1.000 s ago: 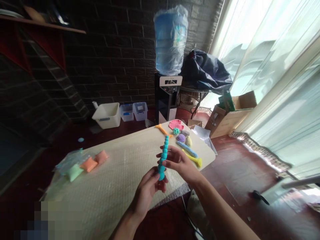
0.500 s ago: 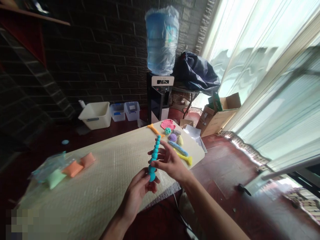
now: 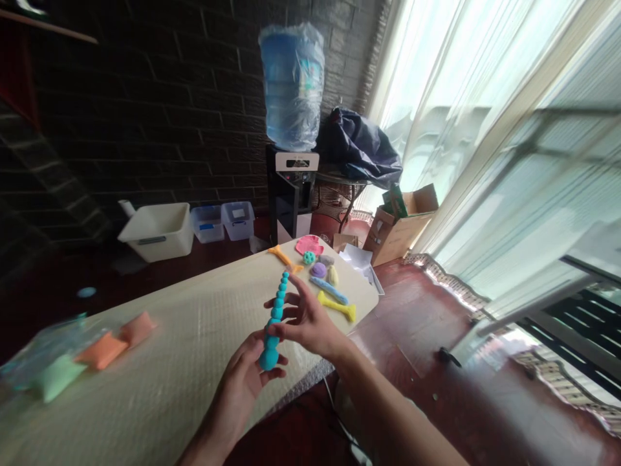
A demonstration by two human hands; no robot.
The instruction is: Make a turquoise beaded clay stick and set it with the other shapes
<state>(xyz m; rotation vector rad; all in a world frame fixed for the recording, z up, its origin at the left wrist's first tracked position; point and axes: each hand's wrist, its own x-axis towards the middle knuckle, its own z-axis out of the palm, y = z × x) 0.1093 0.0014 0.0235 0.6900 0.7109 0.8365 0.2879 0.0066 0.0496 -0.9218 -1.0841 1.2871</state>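
Both hands hold a turquoise clay stick of stacked balls (image 3: pixel 277 310), big at the near end and tapering to small ones at the far tip. My left hand (image 3: pixel 247 369) grips it around the thick lower end. From the right, my right hand (image 3: pixel 308 320) has its thumb against the middle and its index finger reaching up by the narrow tip. The stick is tilted above the table (image 3: pixel 194 362). Beyond it lie a yellow clay piece (image 3: pixel 338 307), a blue clay roll (image 3: pixel 330 290), a purple clay lump (image 3: pixel 318 270) and an orange clay piece (image 3: pixel 285 258).
A pink clay piece (image 3: pixel 309 245) and a green ball with holes (image 3: pixel 309 257) lie at the table's far end. Orange (image 3: pixel 103 350) and pale green packets (image 3: pixel 59 374) are at the left. Behind stand a water dispenser (image 3: pixel 297 162), a white bin (image 3: pixel 162 233) and a cardboard box (image 3: pixel 400 230).
The view has swung right, so the scene sits further left. Both hands keep hold of the turquoise stick, with little change in their grip.
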